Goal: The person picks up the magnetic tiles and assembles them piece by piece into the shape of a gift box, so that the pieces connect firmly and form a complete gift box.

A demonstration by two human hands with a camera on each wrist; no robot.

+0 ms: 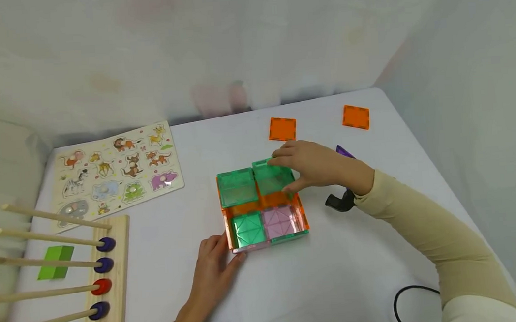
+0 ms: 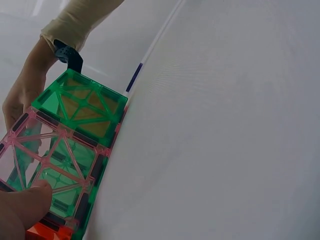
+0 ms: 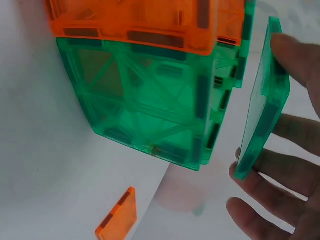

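A small open-topped box of translucent magnetic tiles stands mid-table, with orange, pink and green walls and green and pink tiles on its floor. One green tile lies flat over its back left part. My right hand pinches another green magnetic tile between thumb and fingertips, over the back right part; in the right wrist view a gap shows between this tile and the box. My left hand holds the front left corner, its thumb on the pink front tile.
Two loose orange tiles lie at the back. A purple piece is partly hidden behind the right arm. At left are an animal puzzle board, a wooden peg stand and a green block. A black cable lies front right.
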